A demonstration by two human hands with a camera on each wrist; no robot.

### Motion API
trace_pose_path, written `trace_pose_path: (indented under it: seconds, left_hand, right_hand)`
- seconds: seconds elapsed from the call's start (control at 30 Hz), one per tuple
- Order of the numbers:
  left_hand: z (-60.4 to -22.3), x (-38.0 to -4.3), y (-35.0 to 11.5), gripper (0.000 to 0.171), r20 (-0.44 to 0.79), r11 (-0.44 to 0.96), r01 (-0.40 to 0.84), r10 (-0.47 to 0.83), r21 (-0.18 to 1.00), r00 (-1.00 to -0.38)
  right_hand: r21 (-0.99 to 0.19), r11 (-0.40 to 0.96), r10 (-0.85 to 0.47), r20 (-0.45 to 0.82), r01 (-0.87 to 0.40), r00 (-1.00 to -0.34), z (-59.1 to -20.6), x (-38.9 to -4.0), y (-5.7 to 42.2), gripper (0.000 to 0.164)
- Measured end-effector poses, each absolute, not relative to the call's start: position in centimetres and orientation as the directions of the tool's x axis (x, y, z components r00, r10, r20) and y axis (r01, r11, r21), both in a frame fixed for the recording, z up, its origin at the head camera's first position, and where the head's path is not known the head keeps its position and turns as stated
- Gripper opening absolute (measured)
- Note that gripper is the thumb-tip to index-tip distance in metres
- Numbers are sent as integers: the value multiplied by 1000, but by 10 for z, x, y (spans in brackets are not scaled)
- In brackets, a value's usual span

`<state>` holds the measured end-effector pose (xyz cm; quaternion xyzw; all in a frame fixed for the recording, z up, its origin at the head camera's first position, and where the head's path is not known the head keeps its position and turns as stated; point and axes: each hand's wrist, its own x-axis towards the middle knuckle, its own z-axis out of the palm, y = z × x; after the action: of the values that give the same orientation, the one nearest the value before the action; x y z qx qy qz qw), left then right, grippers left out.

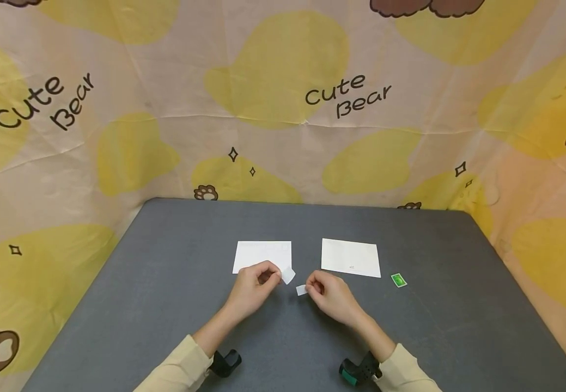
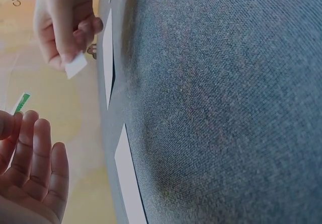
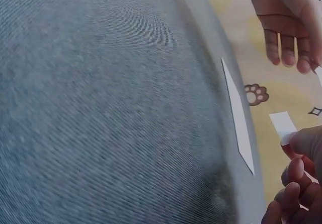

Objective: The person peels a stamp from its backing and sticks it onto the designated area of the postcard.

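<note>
Between thumb and fingertip, my left hand [image 1: 253, 288] pinches a small stamp-like piece [image 1: 288, 275]. Its white back shows in the head view, and a green face [image 2: 22, 102] in the left wrist view. Close by on the right, my right hand [image 1: 333, 296] pinches a small blank white paper slip [image 1: 302, 290], also plain in the right wrist view [image 3: 283, 125]. The two pieces are apart, both held above the table. Behind the left hand lies a white envelope-like sheet [image 1: 263, 253], its lower edge partly covered by that hand. A second such sheet [image 1: 350, 257] lies behind the right hand.
A small green stamp-like piece with a white border [image 1: 399, 280] lies on the grey table [image 1: 459, 326], right of the second sheet. A printed cloth [image 1: 283, 71] hangs along the table's back and sides. Each wrist wears a dark device.
</note>
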<state>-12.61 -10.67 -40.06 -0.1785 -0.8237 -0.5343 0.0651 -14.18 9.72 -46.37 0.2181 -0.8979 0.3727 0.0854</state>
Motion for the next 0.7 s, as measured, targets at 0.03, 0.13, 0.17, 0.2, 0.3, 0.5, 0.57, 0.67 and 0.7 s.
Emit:
trace_pose_path:
  seconds: [0.03,0.13,0.17,0.2,0.3,0.5,0.57,0.67,0.7]
  left_hand:
    - [-401,-126,-107,12,300,369,365,223,854,-927]
    - [-401,-126,-107,12,305,369,372,227,852,-925]
    - [-401,-126,-107,12,304,368,372,229,852,-925]
    - [-401,-126,-107,12,304,368,372,229,852,-925]
    - [-401,-126,-107,12,308,369,376,231,850,-923]
    - [-402,-126,-108,11,314,374,381,230,846,-921]
    - [-402,-126,-108,11,314,377,382,230,844,-921]
    - [-402,-126,-109,11,316,381,385,232,841,-920]
    - [-402,-126,-109,11,317,382,385,231,840,-920]
  right_hand:
    - [-629,629,-329,317,-457,-889,-465,-141,96,14]
    - [-605,649,-338,314,-461,-887,-468,-140,93,14]
    - [-595,658,-341,311,-462,-887,-469,-139,92,15]
    - [-583,670,-344,305,-460,-888,-471,-139,91,15]
    - [-551,703,-349,285,-451,-893,-475,-138,88,16]
    - [-498,746,-351,271,-443,-896,-478,-136,83,16]
    - [-486,754,-350,273,-443,-896,-479,-136,82,16]
    - [-472,765,-347,271,-438,-898,-479,-136,82,15]
    - [-471,764,-349,273,-441,-897,-479,-136,82,14]
